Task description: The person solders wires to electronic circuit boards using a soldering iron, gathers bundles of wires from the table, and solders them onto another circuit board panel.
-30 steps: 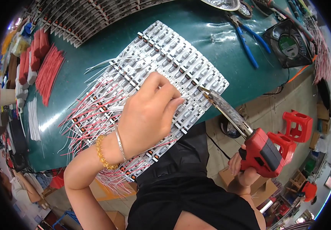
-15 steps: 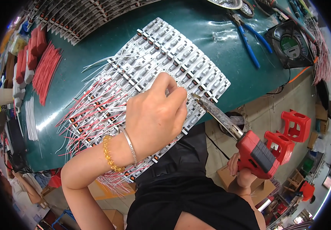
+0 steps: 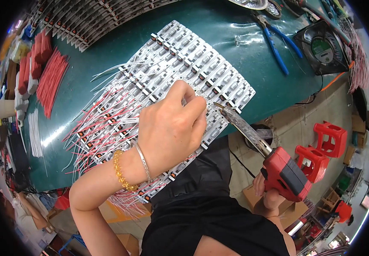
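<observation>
My left hand (image 3: 171,130) lies on the white circuit board panel (image 3: 184,68), knuckles up, fingers (image 3: 197,106) curled down and pinched together at the panel's right edge; whatever they pinch is hidden under the hand, so I cannot tell what it is. A gold bead bracelet (image 3: 120,173) and a thin silver bangle (image 3: 143,160) sit on that wrist.

My right hand (image 3: 267,198) is low on the near right, off the bench, fingers closed around the grip of a red soldering gun (image 3: 285,173). Its long grey barrel (image 3: 244,126) slants up and left, and the tip (image 3: 215,104) sits at the panel's right edge, just beside my left fingertips.

The panel lies slantwise in the middle of the green bench (image 3: 235,25), rows of small components across it. Red and white wires (image 3: 99,123) fan out from its left and near side.

To the far left lies a bundle of red wire lengths (image 3: 50,79), with a sheaf of white wire lengths (image 3: 35,132) nearer. Far right, blue-handled pliers (image 3: 278,47) lie on the bench, and just beyond them a small black fan (image 3: 321,47). Red plastic stools (image 3: 321,149) stand on the floor to the right.
</observation>
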The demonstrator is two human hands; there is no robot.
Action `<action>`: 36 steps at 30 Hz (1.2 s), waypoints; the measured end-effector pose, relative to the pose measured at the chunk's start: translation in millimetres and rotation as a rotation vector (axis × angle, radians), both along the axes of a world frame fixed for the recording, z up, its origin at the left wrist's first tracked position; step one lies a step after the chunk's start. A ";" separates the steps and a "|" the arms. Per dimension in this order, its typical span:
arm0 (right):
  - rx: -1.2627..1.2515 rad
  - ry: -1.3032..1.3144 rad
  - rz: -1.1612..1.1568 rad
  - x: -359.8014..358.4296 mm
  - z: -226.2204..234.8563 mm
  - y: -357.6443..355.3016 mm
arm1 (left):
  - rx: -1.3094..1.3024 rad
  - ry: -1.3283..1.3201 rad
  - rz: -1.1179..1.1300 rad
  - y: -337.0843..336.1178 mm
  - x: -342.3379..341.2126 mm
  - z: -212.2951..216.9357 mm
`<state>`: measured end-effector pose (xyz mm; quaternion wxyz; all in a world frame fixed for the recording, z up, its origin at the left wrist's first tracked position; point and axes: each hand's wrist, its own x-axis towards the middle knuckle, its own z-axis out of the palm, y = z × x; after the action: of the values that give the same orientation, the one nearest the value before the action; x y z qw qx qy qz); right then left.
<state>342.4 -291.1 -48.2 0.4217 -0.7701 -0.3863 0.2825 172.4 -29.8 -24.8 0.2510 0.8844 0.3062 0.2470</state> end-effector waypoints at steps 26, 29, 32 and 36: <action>0.651 0.263 -0.081 25.9 33.7 89.3 | -0.095 0.014 0.006 1.3 -7.4 5.9; 0.792 0.233 -0.129 49.7 48.2 132.8 | -0.199 0.018 -0.050 4.9 -7.9 13.8; 0.502 -0.010 -0.220 80.5 48.9 207.9 | -0.222 -0.044 -0.091 7.3 -13.1 4.6; 0.559 0.007 -0.126 76.1 46.2 209.3 | -0.184 -0.153 -0.112 11.6 -9.3 -0.5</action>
<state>418.4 -81.8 -2.0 0.6357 -0.6455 -0.3991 0.1411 163.1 -18.2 -25.3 0.3669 0.8520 0.2577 0.2703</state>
